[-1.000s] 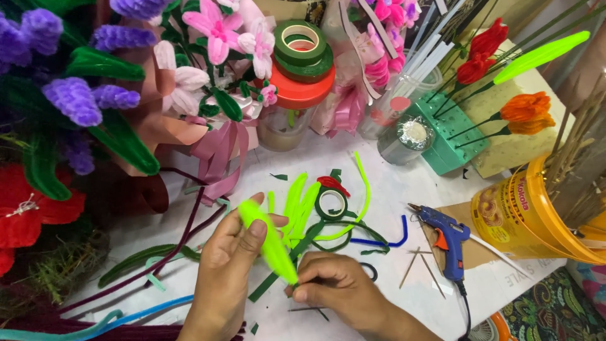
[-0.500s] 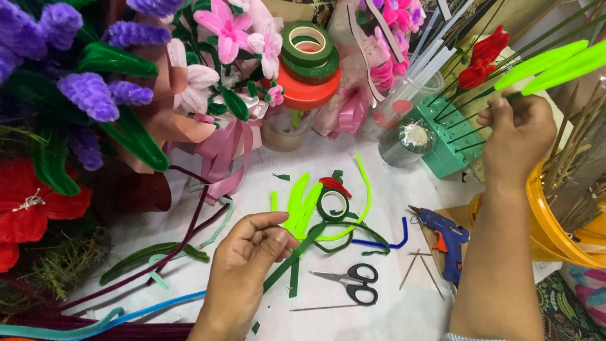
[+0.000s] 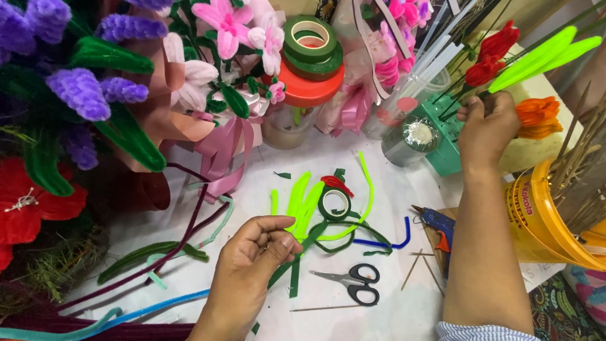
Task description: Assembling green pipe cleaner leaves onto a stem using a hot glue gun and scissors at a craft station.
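My right hand (image 3: 489, 123) is raised at the upper right, closed around the stem of a bright green pipe-cleaner leaf (image 3: 543, 53) that stands among red flowers (image 3: 495, 53) and orange flowers (image 3: 536, 117) on a green foam block (image 3: 445, 158). My left hand (image 3: 259, 249) rests low on the white table, fingers loosely curled with nothing in it, beside a pile of green pipe-cleaner pieces (image 3: 303, 202). Black-handled scissors (image 3: 353, 281) lie just right of that hand. A roll of green floral tape (image 3: 334, 203) sits in the pile.
Purple, pink and red pipe-cleaner flowers (image 3: 82, 95) crowd the left and top. Stacked tape rolls (image 3: 309, 57) sit on a jar. A blue glue gun (image 3: 439, 224) lies right of the scissors, a yellow bucket (image 3: 536, 221) of sticks at the right edge, loose stems (image 3: 158, 252) at the left.
My right hand carried the green leaf from the table up to the foam block and holds it there. The scissors now lie uncovered. My left hand drew back slightly, fingers curling.
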